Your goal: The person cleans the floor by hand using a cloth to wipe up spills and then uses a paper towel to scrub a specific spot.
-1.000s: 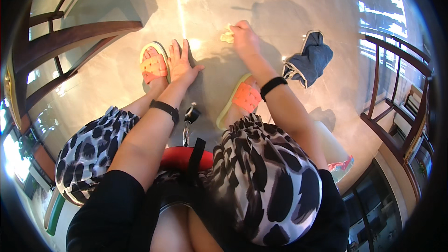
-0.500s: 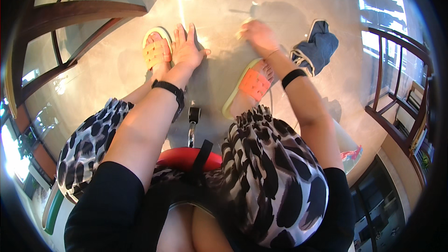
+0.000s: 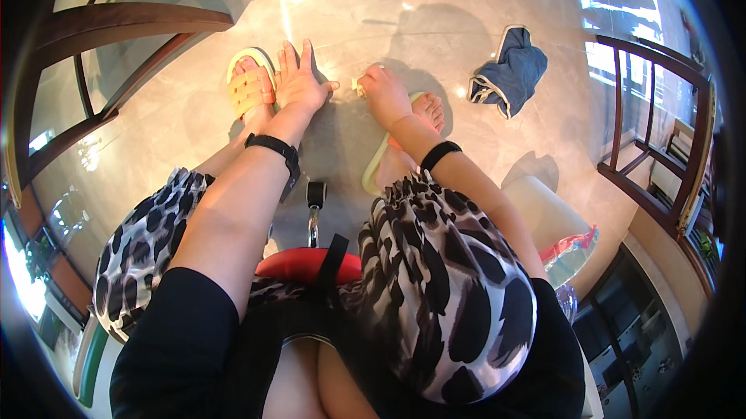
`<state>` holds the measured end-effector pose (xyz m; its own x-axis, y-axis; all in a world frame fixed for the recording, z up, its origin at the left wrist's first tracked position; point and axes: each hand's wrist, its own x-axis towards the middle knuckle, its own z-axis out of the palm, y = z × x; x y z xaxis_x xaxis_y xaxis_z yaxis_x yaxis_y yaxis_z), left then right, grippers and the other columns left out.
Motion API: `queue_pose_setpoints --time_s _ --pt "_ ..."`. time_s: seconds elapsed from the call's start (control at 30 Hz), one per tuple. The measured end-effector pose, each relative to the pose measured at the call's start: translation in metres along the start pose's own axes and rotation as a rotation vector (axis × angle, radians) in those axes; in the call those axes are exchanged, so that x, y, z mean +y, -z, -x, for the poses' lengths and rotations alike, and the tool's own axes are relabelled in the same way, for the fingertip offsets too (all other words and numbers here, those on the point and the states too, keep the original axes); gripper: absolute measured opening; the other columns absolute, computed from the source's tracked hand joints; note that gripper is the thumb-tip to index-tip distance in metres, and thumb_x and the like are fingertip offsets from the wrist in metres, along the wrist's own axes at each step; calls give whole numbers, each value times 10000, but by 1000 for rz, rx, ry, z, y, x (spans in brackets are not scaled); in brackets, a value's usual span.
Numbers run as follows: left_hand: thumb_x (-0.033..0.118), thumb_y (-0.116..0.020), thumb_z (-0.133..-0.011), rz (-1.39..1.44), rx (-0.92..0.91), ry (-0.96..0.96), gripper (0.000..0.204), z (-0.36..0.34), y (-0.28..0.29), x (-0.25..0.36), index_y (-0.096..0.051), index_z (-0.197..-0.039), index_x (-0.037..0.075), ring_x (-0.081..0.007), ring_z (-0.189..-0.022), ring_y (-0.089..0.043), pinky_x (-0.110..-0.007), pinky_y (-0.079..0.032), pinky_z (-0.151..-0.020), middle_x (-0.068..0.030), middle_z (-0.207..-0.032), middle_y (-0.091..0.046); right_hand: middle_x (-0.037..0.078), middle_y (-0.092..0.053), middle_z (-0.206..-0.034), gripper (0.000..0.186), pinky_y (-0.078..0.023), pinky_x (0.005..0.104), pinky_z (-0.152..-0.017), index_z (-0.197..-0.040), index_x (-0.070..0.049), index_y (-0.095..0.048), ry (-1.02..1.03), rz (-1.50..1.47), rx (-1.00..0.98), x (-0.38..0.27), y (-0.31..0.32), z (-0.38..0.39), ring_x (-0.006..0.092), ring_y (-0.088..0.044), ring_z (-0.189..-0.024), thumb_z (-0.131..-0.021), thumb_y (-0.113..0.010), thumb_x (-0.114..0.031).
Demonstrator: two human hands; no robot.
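Observation:
My left hand [image 3: 301,89] is open, its fingers spread over the glossy floor [image 3: 350,46] beside my left sandal [image 3: 252,87]. In the fingers of my right hand [image 3: 385,94] is a small pale yellow piece [image 3: 358,88], its kind too small to make out. That hand is just above or at the floor, in front of my right sandal [image 3: 377,166], and partly covers the sandal's orange strap. A crumpled blue cloth [image 3: 509,73] with pale edges lies on the floor to the right of my right hand.
Under me is a red seat [image 3: 311,265] with a chrome caster [image 3: 315,198]. To my right stand a white bin [image 3: 548,213] with a pinkish liner and a dark wooden chair [image 3: 649,135]. More dark wooden furniture [image 3: 140,19] stands at the left.
My right hand has moved left and nearer to me with the yellow piece, in front of the right sandal. My left hand stays spread. The view has shifted slightly.

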<state>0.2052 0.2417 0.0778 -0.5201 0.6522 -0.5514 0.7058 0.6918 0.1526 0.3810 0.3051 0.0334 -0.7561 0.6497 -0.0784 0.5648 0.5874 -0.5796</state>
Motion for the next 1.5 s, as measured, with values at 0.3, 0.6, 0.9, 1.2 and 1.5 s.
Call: queue_pose_setpoints --time_s 0.3,0.6,0.9,1.2,1.5 --pt "437 -763 -688 2 14 -9 1035 -2 -5 1 -136 -1486 232 -284 -1430 -66 -416 -190 -1128 -125 -1553 -21 118 -584 -1012 222 -482 391 -832 -949 -106 -656 -118 150 89 93 76 -6 302 -548 -1001 -781 -522 -47" --pt "455 -763 -677 -21 43 -48 1065 -6 -10 1 -119 -1489 209 -315 -1424 -81 -408 -192 -1130 -156 -1546 -23 142 -614 -973 160 -491 427 -799 -898 -139 -704 -589 199 340 169 135 -2 341 -602 -913 -835 -557 -152" --pt "440 -772 -669 -2 55 -23 1060 -6 -12 -3 -133 -1486 223 -303 -1424 -89 -435 -221 -1113 -141 -1549 -28 152 -631 -947 162 -496 419 -803 -893 -94 -680 -745 179 371 102 100 20 329 -600 -945 -774 -579 -137" --pt "471 -762 -675 -80 35 -20 1077 -9 -11 -3 -109 -1487 199 -342 -1414 -100 -418 -211 -1123 -194 -1535 -40 189 -625 -947 116 -509 417 -766 -819 -46 -673 -554 14 276 67 68 -24 346 -626 -857 -762 -580 -84" --pt "459 -742 -700 -69 -15 -2 1055 -6 -9 8 -92 -1491 206 -305 -1429 -46 -420 -170 -1134 -154 -1548 4 201 -654 -878 151 -502 397 -771 -867 -92 -720 -778 -155 565 157 121 4 345 -628 -841 -773 -624 -162"
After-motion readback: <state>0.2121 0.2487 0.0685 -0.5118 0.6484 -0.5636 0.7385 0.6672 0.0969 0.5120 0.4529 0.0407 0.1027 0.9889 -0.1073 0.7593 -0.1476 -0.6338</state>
